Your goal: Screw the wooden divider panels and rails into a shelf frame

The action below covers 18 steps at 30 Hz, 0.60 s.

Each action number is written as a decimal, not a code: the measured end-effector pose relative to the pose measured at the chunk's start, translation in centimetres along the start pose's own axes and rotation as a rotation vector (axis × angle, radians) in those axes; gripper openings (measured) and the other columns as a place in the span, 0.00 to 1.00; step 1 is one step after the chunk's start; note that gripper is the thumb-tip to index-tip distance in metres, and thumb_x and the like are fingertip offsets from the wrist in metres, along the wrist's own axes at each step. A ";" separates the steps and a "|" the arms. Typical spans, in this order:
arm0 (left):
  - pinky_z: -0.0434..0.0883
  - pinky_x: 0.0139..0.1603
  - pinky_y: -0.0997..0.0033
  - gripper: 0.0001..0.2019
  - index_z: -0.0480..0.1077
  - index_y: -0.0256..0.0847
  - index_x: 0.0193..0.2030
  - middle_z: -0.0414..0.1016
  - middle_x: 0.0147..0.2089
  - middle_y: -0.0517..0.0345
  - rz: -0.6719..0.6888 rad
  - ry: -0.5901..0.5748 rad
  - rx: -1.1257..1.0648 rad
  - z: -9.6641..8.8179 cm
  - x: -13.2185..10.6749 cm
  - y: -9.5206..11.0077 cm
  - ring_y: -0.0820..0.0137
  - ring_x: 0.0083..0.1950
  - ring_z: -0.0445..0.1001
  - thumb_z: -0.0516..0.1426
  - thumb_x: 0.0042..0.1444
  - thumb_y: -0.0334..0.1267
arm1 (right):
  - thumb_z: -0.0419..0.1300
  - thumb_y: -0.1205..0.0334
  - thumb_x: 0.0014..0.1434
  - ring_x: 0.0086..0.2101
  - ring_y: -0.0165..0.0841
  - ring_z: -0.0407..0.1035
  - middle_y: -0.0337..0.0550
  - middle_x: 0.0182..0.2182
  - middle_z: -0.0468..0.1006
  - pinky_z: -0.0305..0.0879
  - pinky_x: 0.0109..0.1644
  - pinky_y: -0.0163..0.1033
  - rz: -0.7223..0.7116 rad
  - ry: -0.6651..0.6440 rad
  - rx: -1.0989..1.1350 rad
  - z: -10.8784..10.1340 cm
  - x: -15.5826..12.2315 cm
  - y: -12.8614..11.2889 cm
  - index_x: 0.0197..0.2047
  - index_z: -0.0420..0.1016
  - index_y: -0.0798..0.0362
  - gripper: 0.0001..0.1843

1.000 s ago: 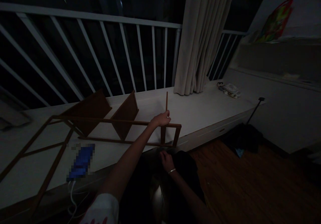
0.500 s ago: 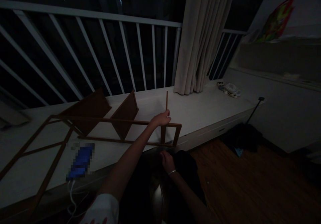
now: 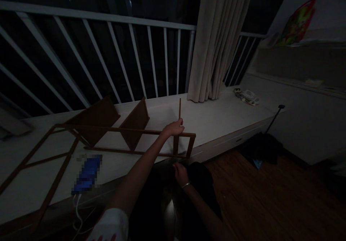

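A brown wooden shelf rack [image 3: 151, 131] lies on its side along the white ledge, with two shelf boards [image 3: 134, 124] sticking up from it. My left hand [image 3: 173, 128] is closed at its right end, where a thin wooden strip [image 3: 180, 107] rises above the fingers. Whether that strip is a separate piece or a board seen edge-on, I cannot tell. Lower down, in front of the ledge and over my lap, my right hand [image 3: 180, 173] is curled, fingertips together. What it holds, if anything, is too dark to make out.
Left on the ledge [image 3: 216, 120] lies a blurred blue object [image 3: 88, 174] with a white cable [image 3: 77, 212]. White railings [image 3: 151, 61] and a curtain [image 3: 216, 46] stand behind. A cloth bundle [image 3: 248, 97] rests farther right. Dark fabric [image 3: 261, 149] lies on the wooden floor [image 3: 243, 197].
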<state>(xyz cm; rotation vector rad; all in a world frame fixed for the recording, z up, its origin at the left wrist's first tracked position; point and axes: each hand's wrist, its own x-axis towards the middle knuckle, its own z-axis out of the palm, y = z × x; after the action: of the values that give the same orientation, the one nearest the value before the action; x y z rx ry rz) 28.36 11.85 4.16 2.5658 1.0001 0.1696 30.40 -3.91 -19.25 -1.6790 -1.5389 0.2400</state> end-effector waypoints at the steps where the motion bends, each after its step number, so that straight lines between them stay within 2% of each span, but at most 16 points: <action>1: 0.63 0.32 0.70 0.14 0.57 0.42 0.42 0.69 0.39 0.53 -0.003 0.003 0.000 0.0 0.0 0.0 0.67 0.35 0.68 0.45 0.48 0.42 | 0.41 0.65 0.59 0.33 0.31 0.65 0.45 0.29 0.71 0.57 0.38 0.34 -0.001 0.000 -0.006 0.1 0.0 0.0 0.35 0.66 0.55 0.13; 14: 0.62 0.34 0.69 0.15 0.57 0.41 0.43 0.69 0.41 0.52 -0.020 -0.005 -0.008 -0.5 -0.5 0.6 0.66 0.37 0.68 0.46 0.48 0.41 | 0.42 0.69 0.57 0.34 0.32 0.63 0.45 0.30 0.69 0.58 0.39 0.36 -0.044 -0.030 0.002 0.1 -0.4 0.2 0.36 0.66 0.54 0.12; 18: 0.62 0.33 0.69 0.14 0.57 0.41 0.43 0.69 0.41 0.52 -0.031 -0.011 -0.017 -0.5 -0.5 0.5 0.66 0.36 0.68 0.46 0.48 0.41 | 0.41 0.68 0.57 0.35 0.33 0.63 0.46 0.31 0.69 0.58 0.40 0.37 -0.016 -0.010 0.029 0.2 -0.7 0.1 0.37 0.65 0.54 0.13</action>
<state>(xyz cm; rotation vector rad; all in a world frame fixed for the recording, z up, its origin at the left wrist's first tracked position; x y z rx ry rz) 28.21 11.30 4.79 2.5324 1.0292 0.1552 30.20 -4.38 -19.74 -1.6446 -1.5483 0.2611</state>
